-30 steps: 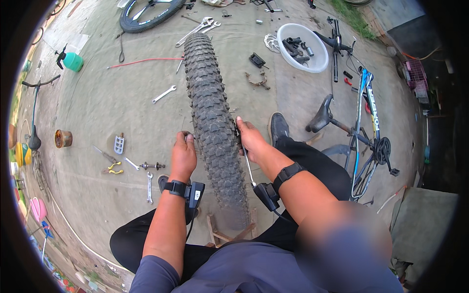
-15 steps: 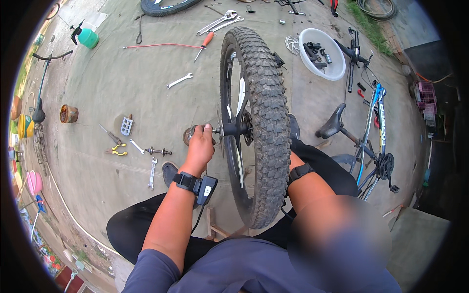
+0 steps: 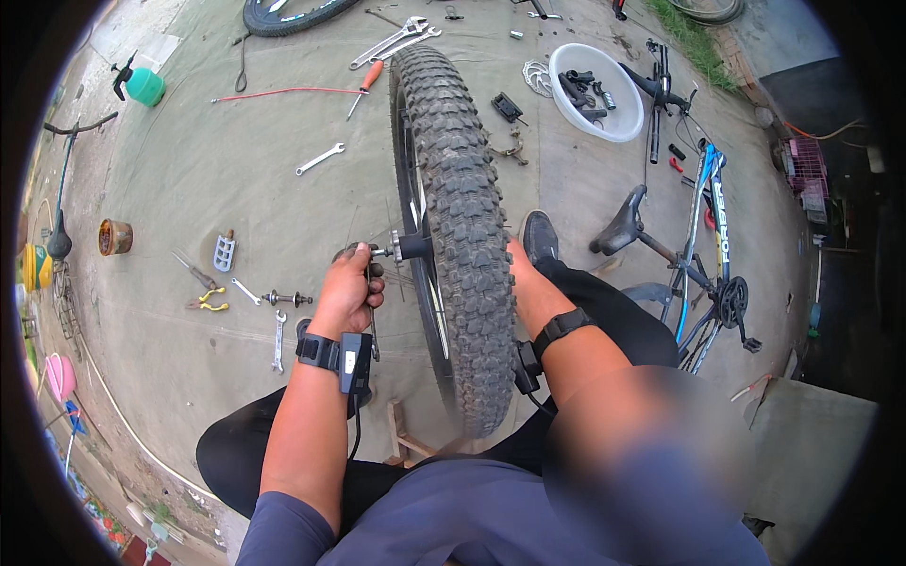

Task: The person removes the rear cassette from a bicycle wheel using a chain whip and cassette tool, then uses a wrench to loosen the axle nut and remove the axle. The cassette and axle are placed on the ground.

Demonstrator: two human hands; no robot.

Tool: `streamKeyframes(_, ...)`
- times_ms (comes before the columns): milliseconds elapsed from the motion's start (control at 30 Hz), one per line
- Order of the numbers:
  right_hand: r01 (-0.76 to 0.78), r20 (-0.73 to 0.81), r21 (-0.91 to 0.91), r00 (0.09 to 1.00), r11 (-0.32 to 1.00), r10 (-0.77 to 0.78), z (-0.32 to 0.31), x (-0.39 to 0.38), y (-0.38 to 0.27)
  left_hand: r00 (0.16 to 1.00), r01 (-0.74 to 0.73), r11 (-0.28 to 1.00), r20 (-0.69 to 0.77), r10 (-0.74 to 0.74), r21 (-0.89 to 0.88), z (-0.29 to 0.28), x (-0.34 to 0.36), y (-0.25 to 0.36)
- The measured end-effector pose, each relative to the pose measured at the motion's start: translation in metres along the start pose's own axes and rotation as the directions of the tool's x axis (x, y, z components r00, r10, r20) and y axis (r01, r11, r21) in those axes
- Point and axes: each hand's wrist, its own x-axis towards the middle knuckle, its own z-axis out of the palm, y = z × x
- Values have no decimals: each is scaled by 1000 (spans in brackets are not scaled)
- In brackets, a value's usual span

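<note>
An upright bicycle wheel with a knobby tyre (image 3: 462, 236) stands between my legs, its dark hub (image 3: 411, 247) and axle protruding to the left. My left hand (image 3: 354, 288) is closed at the axle's left end, with a thin metal tool (image 3: 373, 335) in its fingers hanging downward; the tool's exact kind is unclear. Behind the tyre, on its right side, my right hand (image 3: 517, 250) is mostly hidden, so its fingers and anything in them cannot be made out. A piece of wooden frame (image 3: 401, 434) shows below the wheel.
Around me lie wrenches (image 3: 319, 158), an orange-handled screwdriver (image 3: 373, 77), pliers (image 3: 209, 300), a pedal (image 3: 224, 253), a white basin (image 3: 596, 130) of parts and a rusty can (image 3: 116, 237). A bike frame with saddle (image 3: 618, 226) lies right; a green sprayer (image 3: 144, 87) stands upper left.
The wheel swung to show more of its side, then turned back nearly edge-on. My left hand moved onto the axle end and now grips a downward tool there. My right hand became hidden behind the tyre.
</note>
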Motion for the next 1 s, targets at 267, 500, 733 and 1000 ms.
streamKeyframes(267,-118,46,41,992,992,116,-12,-17,-15,999,20,1000,-44,-21,-21,-4,0,2)
streamKeyframes(500,-124,53,52,991,991,121,-18,-13,-13,993,-50,995,-106,60,91,2,-9,5)
streamKeyframes(733,-5,-89,42,996,999,9,-30,8,3,999,-44,997,-24,45,63,-5,-5,6)
streamKeyframes(1000,36,-280,-120,957,992,-69,-52,65,106,959,-238,969,175,224,67,-83,38,-31)
